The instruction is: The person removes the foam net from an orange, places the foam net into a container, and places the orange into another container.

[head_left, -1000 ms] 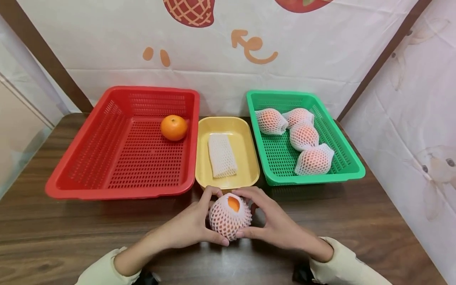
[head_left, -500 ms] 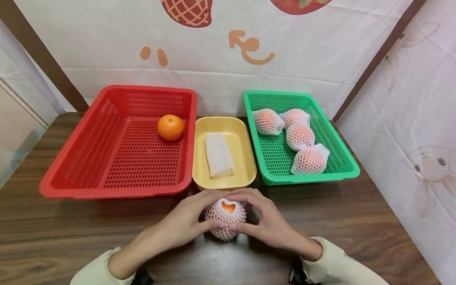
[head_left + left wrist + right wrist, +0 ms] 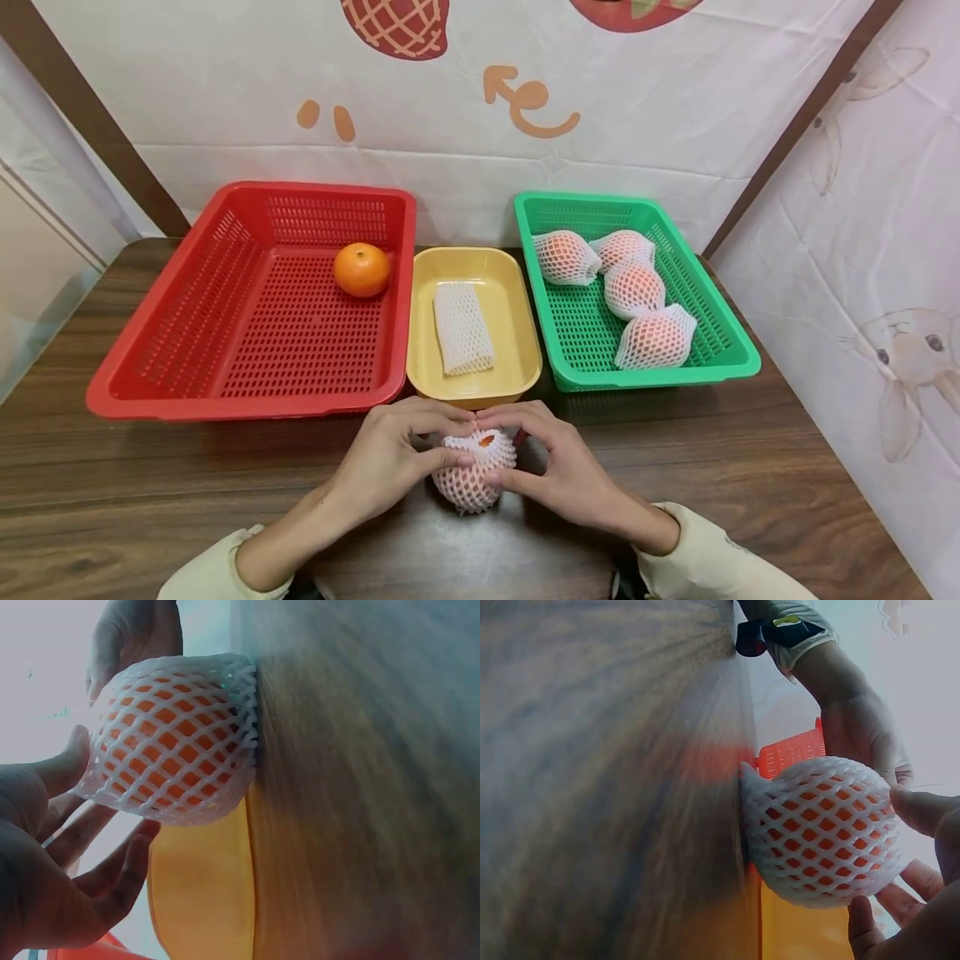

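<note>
An orange (image 3: 169, 739) stands on the table inside a white foam fruit net (image 3: 471, 483), its mesh stretched round the sides. At the net's top, a small gap (image 3: 487, 441) shows orange peel. My left hand (image 3: 390, 454) pinches the net's upper edge from the left, thumb in front and fingers behind. From the right, my right hand (image 3: 566, 467) holds the same net, its thumb on the near side and fingertips over the top rim. In the right wrist view the net's lower end (image 3: 750, 780) flares out against the tabletop.
Behind the hands stands a yellow tray (image 3: 517, 367) with flat foam nets (image 3: 463, 329) in it. A red basket (image 3: 247, 407) at left holds one bare orange (image 3: 362, 270). The green basket (image 3: 660, 377) at right holds several netted fruits (image 3: 656, 337).
Both hands have moved from the sides of the netted orange up to its top. The opening at the net's top has narrowed, leaving less peel showing.
</note>
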`<state>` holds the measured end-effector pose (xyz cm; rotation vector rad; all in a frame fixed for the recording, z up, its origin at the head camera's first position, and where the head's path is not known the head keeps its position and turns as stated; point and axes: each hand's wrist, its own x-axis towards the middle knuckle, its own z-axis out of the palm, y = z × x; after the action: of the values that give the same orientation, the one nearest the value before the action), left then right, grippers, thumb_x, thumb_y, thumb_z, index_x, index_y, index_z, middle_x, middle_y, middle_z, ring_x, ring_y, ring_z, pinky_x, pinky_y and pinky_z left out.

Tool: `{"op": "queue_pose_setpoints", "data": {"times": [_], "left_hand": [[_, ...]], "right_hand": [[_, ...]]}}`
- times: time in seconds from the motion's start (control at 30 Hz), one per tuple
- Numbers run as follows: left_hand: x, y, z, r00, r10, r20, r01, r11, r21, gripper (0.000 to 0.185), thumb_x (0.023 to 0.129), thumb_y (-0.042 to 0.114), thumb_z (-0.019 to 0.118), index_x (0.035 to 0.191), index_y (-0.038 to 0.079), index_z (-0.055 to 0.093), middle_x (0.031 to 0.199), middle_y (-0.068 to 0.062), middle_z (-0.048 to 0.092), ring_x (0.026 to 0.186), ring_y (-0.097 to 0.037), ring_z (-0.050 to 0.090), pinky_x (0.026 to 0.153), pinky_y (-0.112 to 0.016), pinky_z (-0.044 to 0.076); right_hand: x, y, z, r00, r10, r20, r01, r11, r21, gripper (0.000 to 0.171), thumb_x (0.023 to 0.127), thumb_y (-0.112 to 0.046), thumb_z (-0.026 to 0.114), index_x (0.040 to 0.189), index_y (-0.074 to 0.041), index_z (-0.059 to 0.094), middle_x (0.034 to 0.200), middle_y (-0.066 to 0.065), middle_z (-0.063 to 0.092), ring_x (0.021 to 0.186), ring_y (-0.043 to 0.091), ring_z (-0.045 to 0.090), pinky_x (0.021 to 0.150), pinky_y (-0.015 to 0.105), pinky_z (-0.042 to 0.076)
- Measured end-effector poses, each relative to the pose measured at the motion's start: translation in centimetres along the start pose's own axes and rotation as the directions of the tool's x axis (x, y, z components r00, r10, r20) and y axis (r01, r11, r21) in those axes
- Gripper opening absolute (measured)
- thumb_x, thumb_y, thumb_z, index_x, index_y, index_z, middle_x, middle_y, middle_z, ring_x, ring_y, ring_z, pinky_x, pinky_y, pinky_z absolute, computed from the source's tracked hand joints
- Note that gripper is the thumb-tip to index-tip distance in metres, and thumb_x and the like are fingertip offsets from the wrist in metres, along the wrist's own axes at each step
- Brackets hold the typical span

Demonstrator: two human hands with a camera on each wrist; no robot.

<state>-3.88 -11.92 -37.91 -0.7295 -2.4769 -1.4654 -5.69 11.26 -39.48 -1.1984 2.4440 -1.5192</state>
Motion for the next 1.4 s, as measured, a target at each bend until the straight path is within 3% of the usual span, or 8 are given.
{"op": "queue_pose_setpoints", "data": {"times": [0.23, 0.3, 0.43, 0.6, 0.73, 0.87, 1.17, 1.4], "left_hand": [[-0.2, -0.1, 0.4, 0.986, 0.142, -0.084, -0.146, 0.988, -0.045, 0.017, 0.071, 0.019, 0.085, 0.084, 0.017, 0.074, 0.093, 0.007, 0.069, 0.088, -0.010, 0.061, 0.056, -0.024, 0.052], [-0.1, -0.2, 0.5, 0.976, 0.196, -0.094, -0.199, 0.980, -0.025, 0.018, 0.070, 0.018, 0.085, 0.082, 0.018, 0.072, 0.089, 0.007, 0.067, 0.085, -0.010, 0.059, 0.056, -0.023, 0.050], [0.0, -0.2, 0.4, 0.972, 0.224, -0.071, -0.224, 0.974, -0.001, 0.021, 0.069, 0.018, 0.085, 0.080, 0.020, 0.067, 0.084, 0.011, 0.063, 0.078, -0.009, 0.053, 0.058, -0.022, 0.044], [0.2, -0.2, 0.4, 0.981, 0.191, -0.018, -0.191, 0.982, 0.002, 0.028, 0.071, 0.019, 0.084, 0.094, 0.018, 0.069, 0.096, 0.010, 0.064, 0.087, -0.009, 0.056, 0.069, -0.029, 0.048], [0.2, -0.1, 0.3, 0.997, 0.068, 0.046, -0.069, 0.997, 0.019, 0.042, 0.072, 0.023, 0.084, 0.110, 0.015, 0.068, 0.110, 0.009, 0.062, 0.103, -0.009, 0.055, 0.084, -0.032, 0.050], [0.1, 0.0, 0.2, 0.996, -0.008, 0.094, 0.007, 1.000, 0.012, 0.041, 0.074, 0.024, 0.083, 0.112, 0.014, 0.069, 0.112, 0.009, 0.061, 0.106, -0.009, 0.055, 0.087, -0.031, 0.049], [0.1, -0.2, 0.3, 0.995, -0.022, 0.102, 0.021, 1.000, 0.010, 0.040, 0.072, 0.031, 0.083, 0.108, 0.017, 0.073, 0.106, 0.013, 0.062, 0.102, -0.008, 0.056, 0.086, -0.029, 0.048], [-0.1, -0.2, 0.4, 0.998, 0.060, -0.004, -0.060, 0.998, -0.029, 0.022, 0.070, 0.023, 0.085, 0.090, 0.017, 0.077, 0.095, 0.012, 0.065, 0.092, -0.008, 0.061, 0.078, -0.026, 0.050]], "right_hand": [[-0.1, -0.1, 0.1, 0.999, -0.008, -0.031, 0.008, 1.000, 0.002, 0.052, 0.075, -0.022, 0.083, 0.121, -0.018, 0.061, 0.124, -0.002, 0.056, 0.111, 0.017, 0.051, 0.079, 0.034, 0.049], [0.1, -1.0, 0.0, 0.998, -0.023, -0.052, 0.023, 1.000, 0.000, 0.047, 0.073, -0.015, 0.084, 0.115, -0.014, 0.064, 0.120, 0.003, 0.059, 0.108, 0.018, 0.054, 0.078, 0.034, 0.050], [0.6, -2.7, -0.3, 0.996, -0.029, -0.090, 0.030, 0.999, 0.016, 0.035, 0.071, -0.001, 0.082, 0.103, -0.005, 0.068, 0.111, 0.011, 0.064, 0.104, 0.022, 0.058, 0.079, 0.034, 0.050], [0.7, -3.1, -0.5, 0.992, 0.015, -0.126, -0.004, 0.997, 0.083, 0.023, 0.076, 0.004, 0.077, 0.097, -0.003, 0.071, 0.106, 0.010, 0.067, 0.102, 0.022, 0.060, 0.086, 0.032, 0.050], [0.7, -3.0, -0.7, 0.989, 0.024, -0.147, -0.004, 0.990, 0.141, 0.021, 0.077, 0.008, 0.074, 0.096, -0.001, 0.071, 0.103, 0.010, 0.068, 0.099, 0.021, 0.062, 0.085, 0.033, 0.051], [0.6, -2.9, -0.8, 0.988, 0.022, -0.151, 0.005, 0.984, 0.176, 0.019, 0.077, 0.010, 0.073, 0.094, 0.001, 0.071, 0.099, 0.011, 0.069, 0.096, 0.022, 0.063, 0.082, 0.037, 0.053], [0.2, -1.3, -0.6, 0.986, 0.038, -0.165, -0.010, 0.986, 0.167, 0.018, 0.077, 0.007, 0.075, 0.091, -0.003, 0.072, 0.093, 0.008, 0.069, 0.090, 0.021, 0.065, 0.077, 0.036, 0.055], [-0.1, -0.1, -0.3, 0.988, -0.007, -0.153, 0.033, 0.985, 0.170, 0.018, 0.081, -0.002, 0.075, 0.097, -0.011, 0.072, 0.097, 0.002, 0.068, 0.093, 0.020, 0.063, 0.081, 0.036, 0.053]]}}
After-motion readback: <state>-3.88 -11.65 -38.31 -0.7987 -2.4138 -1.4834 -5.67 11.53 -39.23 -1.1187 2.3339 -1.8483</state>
